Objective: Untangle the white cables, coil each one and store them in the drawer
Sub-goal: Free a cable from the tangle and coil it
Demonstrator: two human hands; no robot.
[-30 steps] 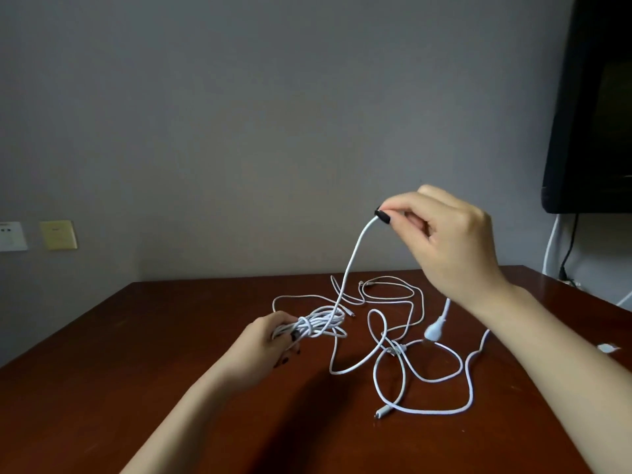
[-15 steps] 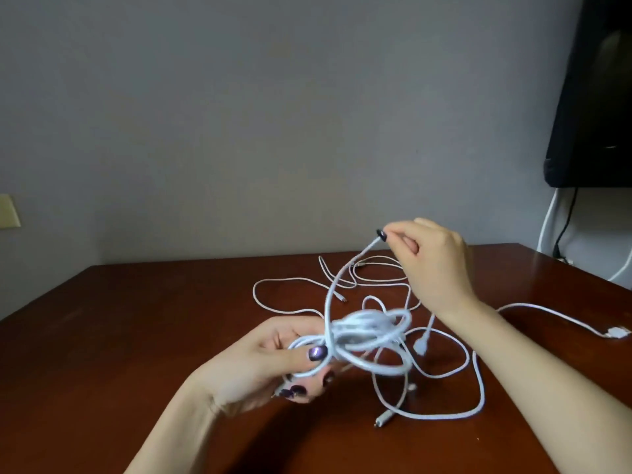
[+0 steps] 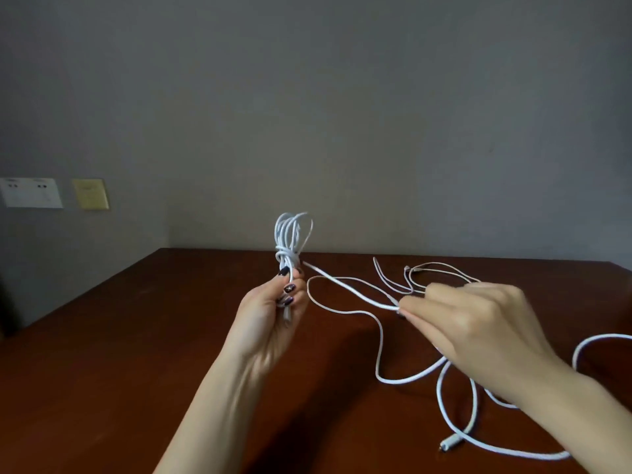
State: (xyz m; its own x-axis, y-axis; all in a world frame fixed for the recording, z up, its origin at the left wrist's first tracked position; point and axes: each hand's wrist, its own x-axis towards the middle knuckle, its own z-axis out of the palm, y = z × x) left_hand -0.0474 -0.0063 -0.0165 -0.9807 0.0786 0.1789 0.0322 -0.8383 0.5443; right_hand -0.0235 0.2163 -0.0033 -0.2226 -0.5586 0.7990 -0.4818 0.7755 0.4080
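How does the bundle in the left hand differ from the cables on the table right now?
The bundle is wound into tight upright loops; the table cables sprawl in loose curves. The bundle is held off the table by the left hand; the table cables lie on it. Both are white.

A plain room, probably in a home or a hotel.
I'm at a dark reddish-brown polished wooden table (image 3: 136, 336) set against bare grey painted walls (image 3: 307, 114); on the left wall are a white plastic socket plate (image 3: 31, 192) and, just beside it, a pale yellow square plate (image 3: 90, 194).
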